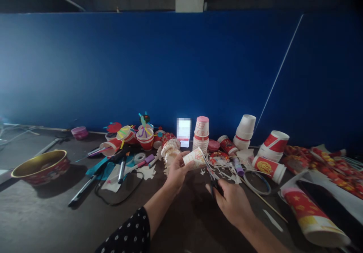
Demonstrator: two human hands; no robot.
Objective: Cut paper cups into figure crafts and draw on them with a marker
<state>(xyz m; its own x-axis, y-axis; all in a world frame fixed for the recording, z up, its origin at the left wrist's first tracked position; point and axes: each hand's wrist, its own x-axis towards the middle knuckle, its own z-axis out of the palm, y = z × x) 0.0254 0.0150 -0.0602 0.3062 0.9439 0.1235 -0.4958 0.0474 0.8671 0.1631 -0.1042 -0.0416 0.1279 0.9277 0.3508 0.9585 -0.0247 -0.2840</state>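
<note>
Tilted on its side, a white paper cup with a red and yellow printed pattern is gripped in my left hand. My right hand is closed round the dark handles of a pair of scissors. The scissor blades point up and away, reaching the cup's right-hand rim; whether they bite into the paper I cannot tell. Just behind the cup stands a stack of paper cups topped in pink. Thin white paper scraps lie beyond my right hand.
A lit phone leans at the back. To the left are a gold-rimmed bowl, a hot glue gun and decorated cups. More cups stand right, with a red cup lying near a dark phone.
</note>
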